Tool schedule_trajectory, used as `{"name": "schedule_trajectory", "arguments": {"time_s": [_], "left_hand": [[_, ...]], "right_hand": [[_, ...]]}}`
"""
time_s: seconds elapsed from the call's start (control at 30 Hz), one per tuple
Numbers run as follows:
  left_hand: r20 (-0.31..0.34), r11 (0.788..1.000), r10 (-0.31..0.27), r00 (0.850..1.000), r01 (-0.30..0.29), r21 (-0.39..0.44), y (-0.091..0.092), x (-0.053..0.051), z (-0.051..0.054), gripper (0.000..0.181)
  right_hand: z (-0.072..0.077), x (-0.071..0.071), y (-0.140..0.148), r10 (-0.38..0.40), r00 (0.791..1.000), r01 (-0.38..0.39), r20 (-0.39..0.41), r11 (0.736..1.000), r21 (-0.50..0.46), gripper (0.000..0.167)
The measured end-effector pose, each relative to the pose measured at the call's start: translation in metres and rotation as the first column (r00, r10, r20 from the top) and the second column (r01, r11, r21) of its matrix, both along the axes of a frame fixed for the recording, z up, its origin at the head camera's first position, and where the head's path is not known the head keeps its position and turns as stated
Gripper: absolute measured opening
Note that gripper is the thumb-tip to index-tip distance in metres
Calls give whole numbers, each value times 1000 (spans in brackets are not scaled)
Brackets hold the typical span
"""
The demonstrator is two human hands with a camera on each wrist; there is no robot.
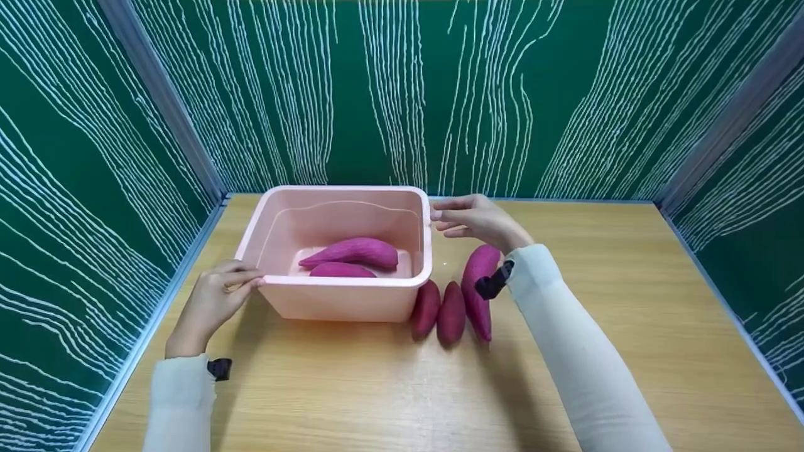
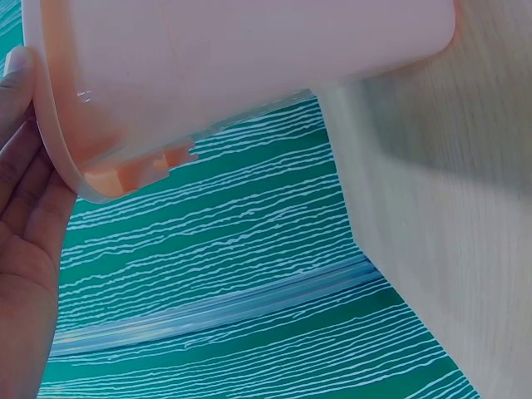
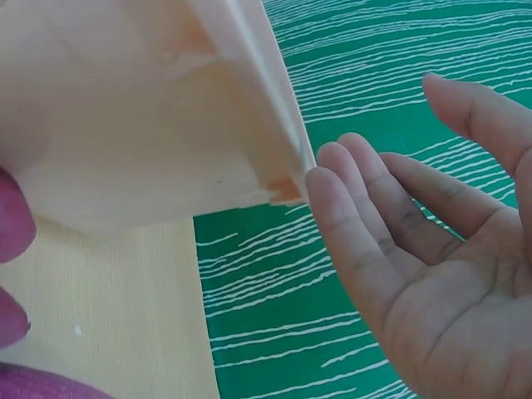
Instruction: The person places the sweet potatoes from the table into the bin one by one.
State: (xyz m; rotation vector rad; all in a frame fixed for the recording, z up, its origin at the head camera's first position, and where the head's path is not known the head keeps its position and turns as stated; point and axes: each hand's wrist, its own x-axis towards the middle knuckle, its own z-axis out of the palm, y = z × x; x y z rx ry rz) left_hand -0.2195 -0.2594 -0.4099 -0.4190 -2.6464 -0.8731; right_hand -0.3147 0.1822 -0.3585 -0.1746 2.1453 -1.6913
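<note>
The bin (image 1: 342,302) is pink, the sweet potatoes (image 1: 357,251) magenta or maroon, the walls (image 1: 347,94) white-streaked green.

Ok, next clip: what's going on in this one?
A person has both hands at a pink bin. The left hand pinches its rim at the near left corner, while the right hand is open, fingertips at or very close to the right side. Two sweet potatoes are inside, and three more lie on the table to the bin's right.
</note>
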Motion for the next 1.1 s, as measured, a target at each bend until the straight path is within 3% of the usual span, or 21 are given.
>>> {"name": "schedule_trajectory", "arguments": {"time_s": [0.6, 0.83, 1.1], "left_hand": [[12, 1000, 6, 1000, -6, 22, 1, 0, 0, 21], [-64, 1000, -20, 998, 21, 15, 2, 1, -1, 18], [-20, 999, -2, 1000, 3, 34, 1, 1, -1, 20]], "right_hand": [[-49, 11, 26, -84, 996, 81, 37, 994, 78, 58], [-64, 15, 34, -110, 993, 107, 47, 992, 68, 59], [-78, 17, 44, -139, 988, 137, 71, 990, 29, 59]]}}
